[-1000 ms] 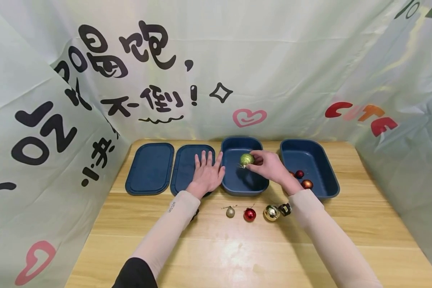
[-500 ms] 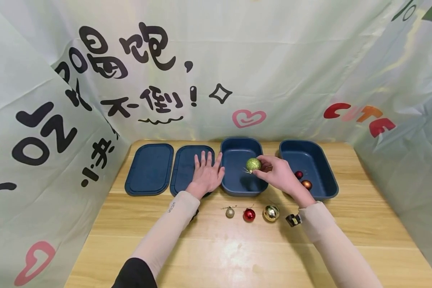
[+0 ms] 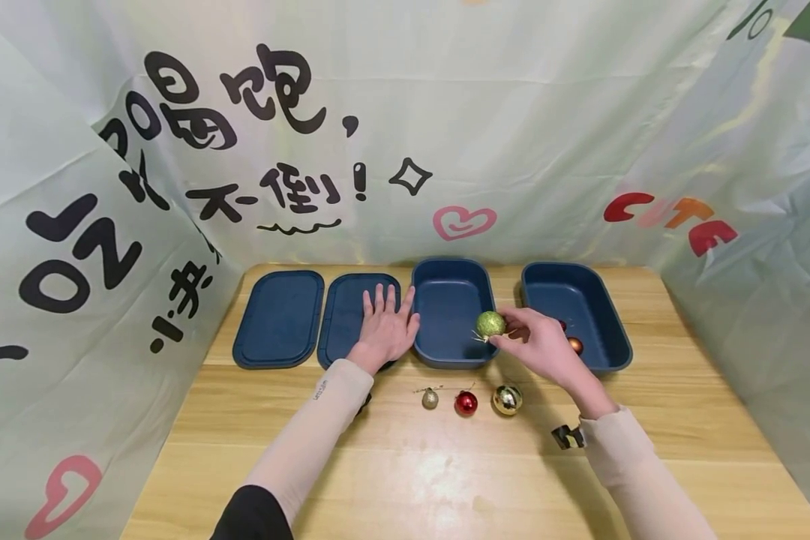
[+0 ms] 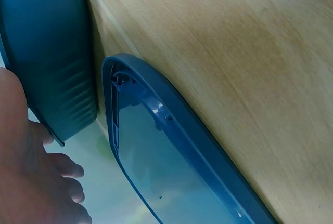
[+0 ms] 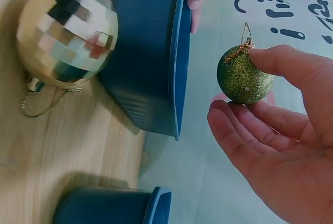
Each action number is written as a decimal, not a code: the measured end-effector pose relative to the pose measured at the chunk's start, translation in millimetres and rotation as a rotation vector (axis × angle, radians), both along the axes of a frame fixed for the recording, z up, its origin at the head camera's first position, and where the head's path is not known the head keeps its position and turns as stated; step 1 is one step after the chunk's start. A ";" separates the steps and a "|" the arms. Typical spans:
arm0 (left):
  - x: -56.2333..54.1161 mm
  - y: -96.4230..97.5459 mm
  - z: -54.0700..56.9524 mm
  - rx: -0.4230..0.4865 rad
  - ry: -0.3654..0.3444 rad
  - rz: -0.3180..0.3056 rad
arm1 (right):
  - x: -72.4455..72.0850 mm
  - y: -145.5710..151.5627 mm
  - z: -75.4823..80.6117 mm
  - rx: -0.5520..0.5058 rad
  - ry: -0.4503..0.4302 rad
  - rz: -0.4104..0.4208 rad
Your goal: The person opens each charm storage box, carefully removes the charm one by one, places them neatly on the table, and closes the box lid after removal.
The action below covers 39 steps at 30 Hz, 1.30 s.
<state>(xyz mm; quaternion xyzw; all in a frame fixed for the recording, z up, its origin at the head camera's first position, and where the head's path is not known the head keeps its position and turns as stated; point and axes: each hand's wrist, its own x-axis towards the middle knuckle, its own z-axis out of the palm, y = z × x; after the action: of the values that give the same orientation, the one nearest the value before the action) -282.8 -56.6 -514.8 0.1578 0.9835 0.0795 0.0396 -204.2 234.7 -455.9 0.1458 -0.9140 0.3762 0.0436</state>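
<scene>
My right hand (image 3: 543, 343) pinches a green glitter Christmas bauble (image 3: 490, 324) between thumb and fingertips, above the right side of the middle blue box (image 3: 445, 358). A gold hanging loop stands on the bauble (image 5: 244, 78) in the right wrist view. My left hand (image 3: 385, 330), fingers straight and spread, is at that box's left rim, over the right-hand blue lid (image 3: 340, 322). In front of the box lie a small pale-gold bauble (image 3: 430, 398), a red bauble (image 3: 466, 403) and a shiny gold faceted bauble (image 3: 507, 400).
A second blue box (image 3: 590, 300) stands at the right, with a copper bauble (image 3: 576, 345) and a dark red one, partly hidden by my hand, inside. Another blue lid (image 3: 280, 319) lies at the far left. A printed cloth (image 3: 547, 150) hangs behind the wooden table (image 3: 405, 480).
My right hand has moved right and toward me with the green bauble, from over the middle of the box to its right side. The left hand has stayed in place.
</scene>
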 end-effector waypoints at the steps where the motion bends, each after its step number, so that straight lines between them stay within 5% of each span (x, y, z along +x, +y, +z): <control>1: -0.4 -0.1 -0.5 0.003 -0.001 0.001 | 2.3 1.1 -0.4 0.000 0.001 0.002; 10: 1.0 -1.3 -1.5 0.007 0.010 -0.002 | 26.2 13.8 -8.8 -0.006 -0.033 -0.015; 30: 0.8 -1.2 0.4 0.011 0.005 -0.005 | 57.7 37.1 -32.7 0.004 0.074 -0.110; 39: 1.8 -0.9 1.5 0.015 0.002 -0.006 | 73.4 47.1 -39.0 -0.031 0.054 -0.129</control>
<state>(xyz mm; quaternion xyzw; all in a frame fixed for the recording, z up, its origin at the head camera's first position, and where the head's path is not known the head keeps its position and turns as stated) -281.1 -57.4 -513.3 0.1611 0.9824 0.0864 0.0378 -130.7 281.8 -494.8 0.0962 -0.9140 0.3826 0.0946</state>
